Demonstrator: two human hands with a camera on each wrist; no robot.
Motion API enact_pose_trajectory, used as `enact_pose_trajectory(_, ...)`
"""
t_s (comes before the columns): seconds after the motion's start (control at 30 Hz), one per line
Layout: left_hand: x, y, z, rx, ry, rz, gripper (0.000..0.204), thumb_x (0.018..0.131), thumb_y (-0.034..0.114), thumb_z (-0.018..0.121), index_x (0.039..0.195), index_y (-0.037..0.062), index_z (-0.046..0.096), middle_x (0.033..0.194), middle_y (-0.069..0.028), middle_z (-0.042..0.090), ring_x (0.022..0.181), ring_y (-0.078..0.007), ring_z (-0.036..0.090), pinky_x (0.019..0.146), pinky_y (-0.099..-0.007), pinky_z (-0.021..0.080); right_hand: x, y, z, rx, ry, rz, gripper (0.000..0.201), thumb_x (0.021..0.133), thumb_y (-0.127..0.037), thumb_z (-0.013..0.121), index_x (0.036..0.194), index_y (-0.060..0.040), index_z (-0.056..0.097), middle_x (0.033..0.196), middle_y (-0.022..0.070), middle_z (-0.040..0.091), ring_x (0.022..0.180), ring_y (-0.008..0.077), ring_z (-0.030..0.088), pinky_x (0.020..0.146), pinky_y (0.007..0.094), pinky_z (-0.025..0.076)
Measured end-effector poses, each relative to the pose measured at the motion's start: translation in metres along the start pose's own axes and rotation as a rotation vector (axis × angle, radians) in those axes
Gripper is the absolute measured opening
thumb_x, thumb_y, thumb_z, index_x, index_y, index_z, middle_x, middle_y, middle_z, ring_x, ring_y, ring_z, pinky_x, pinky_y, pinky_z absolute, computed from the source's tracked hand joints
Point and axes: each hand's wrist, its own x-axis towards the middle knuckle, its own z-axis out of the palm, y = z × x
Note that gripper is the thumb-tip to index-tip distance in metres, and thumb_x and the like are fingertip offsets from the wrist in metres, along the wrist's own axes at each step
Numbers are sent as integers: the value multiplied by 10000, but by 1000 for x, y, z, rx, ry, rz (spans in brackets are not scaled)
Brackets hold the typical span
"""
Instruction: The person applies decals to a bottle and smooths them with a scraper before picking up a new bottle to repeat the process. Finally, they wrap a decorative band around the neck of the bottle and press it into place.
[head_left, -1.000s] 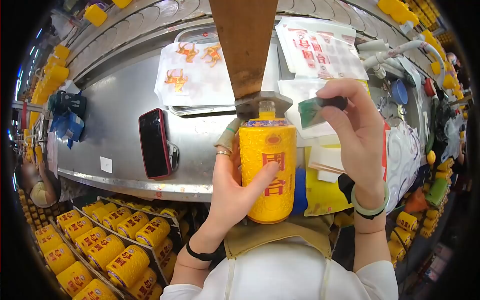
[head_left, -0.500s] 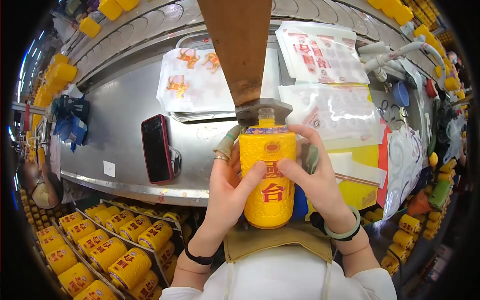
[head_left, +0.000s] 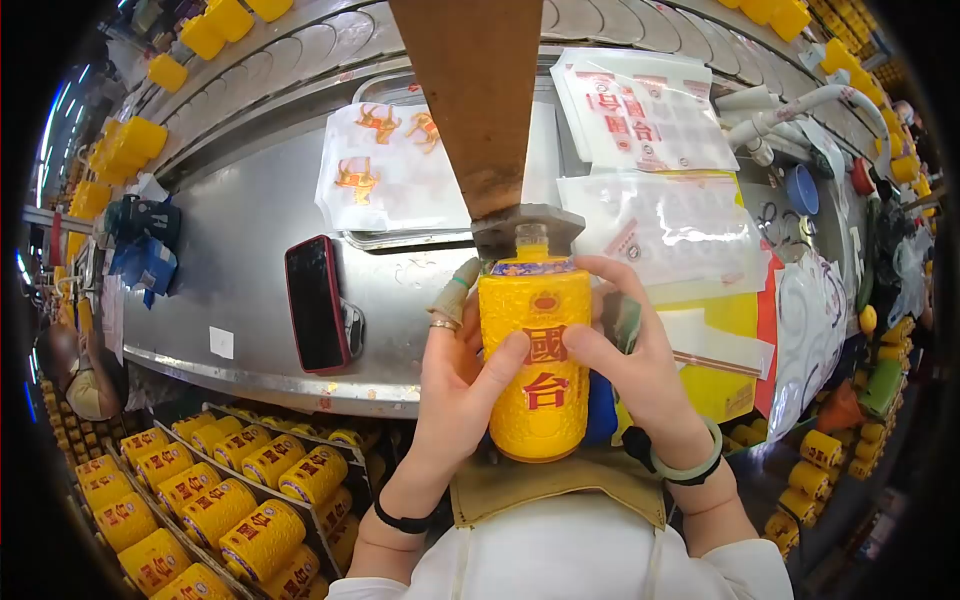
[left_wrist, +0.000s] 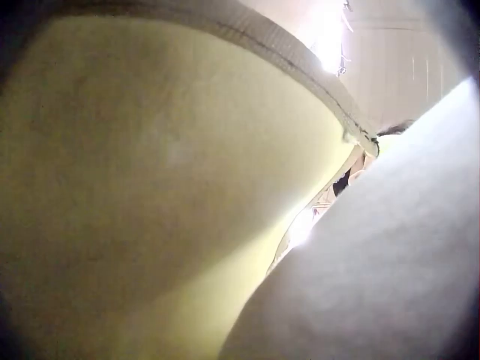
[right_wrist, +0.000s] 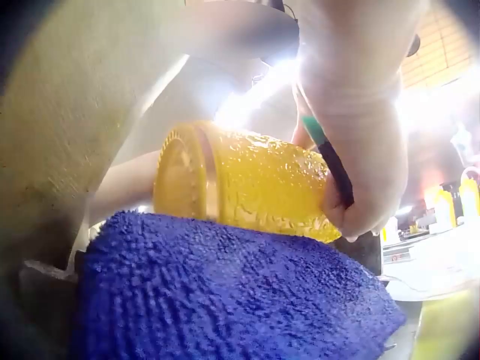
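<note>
Both hands are on the yellow bottle [head_left: 540,420]: your left hand [head_left: 455,395] grips its left side, your right hand [head_left: 645,375] its right. Each thumb presses the front face beside the red characters. Your left forefinger wears a pale finger cover [head_left: 450,297]. Your right hand also holds a dark tool with a green blade [right_wrist: 313,130], tucked in beside the bottle.

Bottle position: on its side in front of your apron [head_left: 560,485], base towards you, clear neck pointing away. The neck overlaps the metal plate [head_left: 562,226] at the end of the brown beam [head_left: 470,100] in the head view; contact there cannot be told. Right wrist view: a blue cloth [right_wrist: 225,289] lies just by the bottle's lower side. Left wrist view: mostly pale fabric; no grip detail readable.

Table [head_left: 240,250], left of the bottle: a phone [head_left: 313,305] with a red edge, and a small white paper [head_left: 221,342] nearer the table's front edge. Beyond, a white sheet [head_left: 400,195] bearing orange-and-red figures rests on a metal tray [head_left: 430,240]. To the right: printed sheets [head_left: 640,115] with red characters, and a blue bowl [head_left: 802,190] farther right. Below left, more yellow bottles [head_left: 262,535] lie in rows.
</note>
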Motion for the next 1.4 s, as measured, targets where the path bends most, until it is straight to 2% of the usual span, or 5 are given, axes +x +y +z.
enact_pose_trajectory(0.4,-1,-4,-7,21,-27,25,745,1023,33,619,1636,-2,197,1578,-190,431,1428,-250,465,1201,-408,360,0,1,-3,12,-23,1,625,921,-140,818,1458,-73,507,954,-38,453,858,61,442,776,201,399)
enact_pose_trajectory(0.47,-1,-2,-7,-83,4,-28,739,1036,61,609,1641,1,189,1596,-195,413,1436,-256,456,1214,-413,343,1,-1,-3,39,-25,7,619,927,-137,811,1461,-72,506,954,-39,452,858,61,443,778,201,400)
enact_pose_trajectory(0.67,-2,-3,-3,10,-19,10,771,1012,5,630,1641,5,183,1582,-189,418,1437,-255,453,1202,-408,365,-1,1,-3,53,-32,0,624,930,-140,809,1467,-69,498,948,-41,453,852,61,440,769,200,400)
enact_pose_trajectory(0.77,-1,-2,-2,9,-22,23,785,1001,-19,634,1640,7,180,1575,-188,421,1434,-250,454,1194,-405,376,-1,0,-2,-40,-26,-20,643,915,-146,825,1463,-68,498,943,-40,459,846,60,437,758,197,396)
enact_pose_trajectory(1.4,-1,-3,0,7,-21,34,812,989,-33,646,1642,11,165,1547,-187,438,1419,-257,472,1189,-413,385,1,1,-2,-18,-12,-6,688,877,-134,854,1465,-68,503,950,-40,467,831,54,443,731,193,397)
